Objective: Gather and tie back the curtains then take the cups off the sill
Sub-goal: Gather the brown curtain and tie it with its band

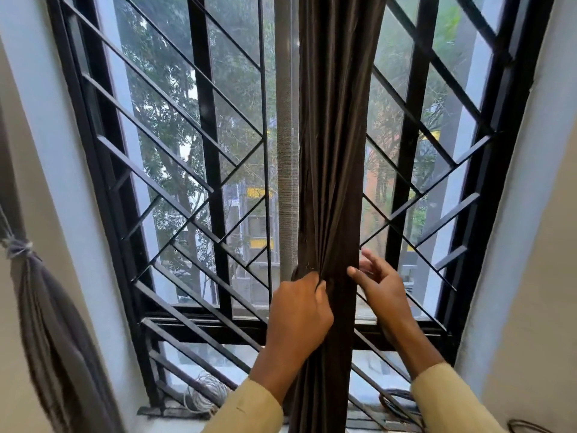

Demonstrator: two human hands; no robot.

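A dark brown curtain (pixel 334 157) hangs gathered into a narrow bunch down the middle of the window. My left hand (pixel 296 314) pinches its folds from the left side at about waist height of the bunch. My right hand (pixel 379 289) is at the curtain's right edge with its fingers spread, the thumb touching the cloth. A second, grey curtain (pixel 46 323) hangs at the far left, bound with a pale cord (pixel 18 246). No cups are visible on the sill (pixel 175 412).
A black metal grille (pixel 199 189) covers the window behind the curtain. A grey mesh strip (pixel 285 170) runs vertically beside the brown curtain. Coiled wire (pixel 203 393) lies on the sill at left, dark cables (pixel 399 404) at right. White walls flank the window.
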